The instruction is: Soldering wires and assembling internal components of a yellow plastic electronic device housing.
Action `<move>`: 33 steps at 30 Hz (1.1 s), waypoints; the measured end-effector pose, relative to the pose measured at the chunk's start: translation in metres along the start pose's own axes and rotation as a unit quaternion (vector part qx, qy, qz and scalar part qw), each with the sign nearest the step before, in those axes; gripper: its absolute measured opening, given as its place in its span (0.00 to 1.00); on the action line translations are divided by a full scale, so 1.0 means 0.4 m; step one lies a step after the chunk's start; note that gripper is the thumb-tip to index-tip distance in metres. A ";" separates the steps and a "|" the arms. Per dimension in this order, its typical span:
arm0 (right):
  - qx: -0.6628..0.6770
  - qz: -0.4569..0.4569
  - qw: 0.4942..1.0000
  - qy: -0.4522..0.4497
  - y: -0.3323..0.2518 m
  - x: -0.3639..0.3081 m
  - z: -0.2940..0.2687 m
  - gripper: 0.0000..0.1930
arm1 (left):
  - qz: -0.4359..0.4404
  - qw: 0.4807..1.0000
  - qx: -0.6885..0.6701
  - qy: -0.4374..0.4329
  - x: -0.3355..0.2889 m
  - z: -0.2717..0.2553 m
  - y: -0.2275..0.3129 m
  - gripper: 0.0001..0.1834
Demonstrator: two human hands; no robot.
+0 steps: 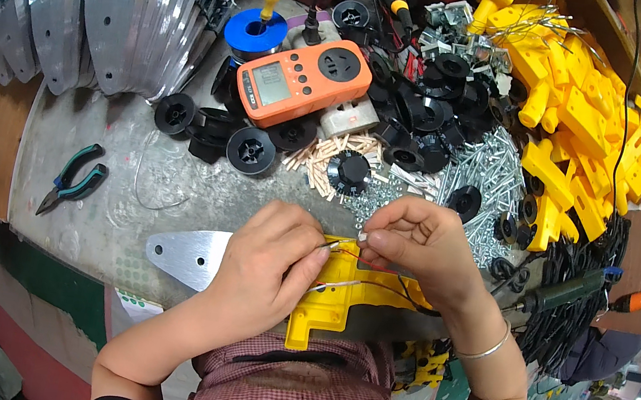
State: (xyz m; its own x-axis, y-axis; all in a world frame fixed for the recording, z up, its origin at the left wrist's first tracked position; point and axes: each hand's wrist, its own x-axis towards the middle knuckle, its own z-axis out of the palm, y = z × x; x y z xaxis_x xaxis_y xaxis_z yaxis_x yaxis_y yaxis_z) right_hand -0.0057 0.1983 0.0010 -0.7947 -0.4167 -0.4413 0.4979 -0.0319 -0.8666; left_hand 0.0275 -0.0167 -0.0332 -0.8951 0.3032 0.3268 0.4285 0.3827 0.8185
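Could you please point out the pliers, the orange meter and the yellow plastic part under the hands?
pliers [74, 181]: head view, on the green-black handles.
orange meter [304, 81]: head view, middle of its face.
yellow plastic part [325, 307]: head view, on its lower body.

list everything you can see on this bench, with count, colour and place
yellow plastic housing: one, yellow, near edge under both hands
thin wires: a few, pale and dark, across the housing
metal blade: one, silver, left of the housing
pliers: one, green-black handles, far left
meter: one, orange, centre back
black knobs: many, around the meter
metal blades stack: many, silver, back left
yellow parts pile: many, right
screws: many, silver, centre right
left hand: pinching a wire
right hand: pinching a wire end
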 end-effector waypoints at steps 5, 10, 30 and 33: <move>-0.001 -0.028 0.999 0.020 0.016 0.002 0.013 0.07 | -0.001 1.000 0.004 -0.002 0.001 -0.001 0.002 0.02; 0.018 -0.029 0.999 0.017 0.012 -0.003 0.015 0.07 | -0.002 1.000 0.025 0.004 0.003 0.001 0.010 0.02; -0.274 -0.151 0.949 -0.049 0.002 -0.013 0.026 0.05 | 0.022 0.991 -0.033 -0.125 0.007 -0.015 -0.009 0.05; -0.370 -0.214 0.903 -0.040 -0.002 -0.014 0.029 0.07 | -0.032 0.986 -0.098 -0.132 0.008 -0.028 0.002 0.04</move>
State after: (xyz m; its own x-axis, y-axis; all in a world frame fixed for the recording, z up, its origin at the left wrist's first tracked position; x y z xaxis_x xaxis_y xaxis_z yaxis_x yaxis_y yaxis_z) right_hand 0.0022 0.1901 0.0067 -0.8166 -0.5760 -0.0364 -0.2416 0.3984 -0.8848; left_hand 0.0236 -0.0250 -0.0262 -0.8456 0.5096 0.1588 0.3166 0.2394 0.9178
